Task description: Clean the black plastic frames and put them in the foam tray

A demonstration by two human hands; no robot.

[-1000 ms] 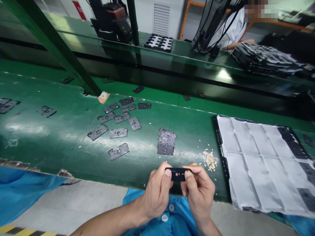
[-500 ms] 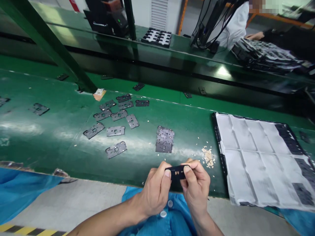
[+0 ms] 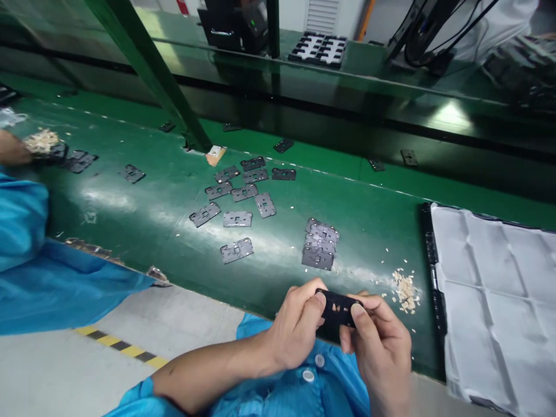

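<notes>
A black plate with small cut-outs is held between both hands above the table's front edge. My left hand pinches its left end, thumb on top. At the right end, my right hand grips it the same way. Beyond the hands lies an overlapping stack of dark plates. Several similar plates are spread out to the left of the stack. A small heap of pale chips sits right of my right hand.
A white-lined tray fills the right side of the green table. A slanted green post rises at the back left. At the far left is another person's hand beside a pale heap. A raised shelf runs behind.
The view has swung left, bringing the other person's hand and blue sleeve into sight. Both hands still hold the black plate, whose face is now turned more toward the camera.
</notes>
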